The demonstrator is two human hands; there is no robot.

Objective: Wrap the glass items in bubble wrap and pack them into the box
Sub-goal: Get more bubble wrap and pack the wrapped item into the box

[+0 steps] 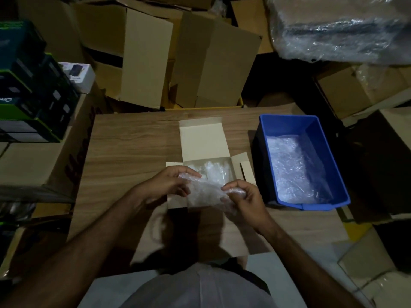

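A small white cardboard box [203,141] lies open on the wooden table [124,152], its lid flap standing back. Inside it sit wrapped bundles [214,172] in bubble wrap. Just in front of the box, both hands hold one bubble-wrapped item [204,193] above the box's near edge. My left hand [172,185] grips its left end with curled fingers. My right hand [243,197] pinches the wrap at its right end. The glass inside the wrap cannot be made out.
A blue plastic bin [329,165] with bubble wrap sheets [293,170] stands right of the box. Brown cartons [189,58] crowd the far side. Dark product boxes [29,90] are stacked at the left. A plastic-wrapped bundle [338,27] sits upper right.
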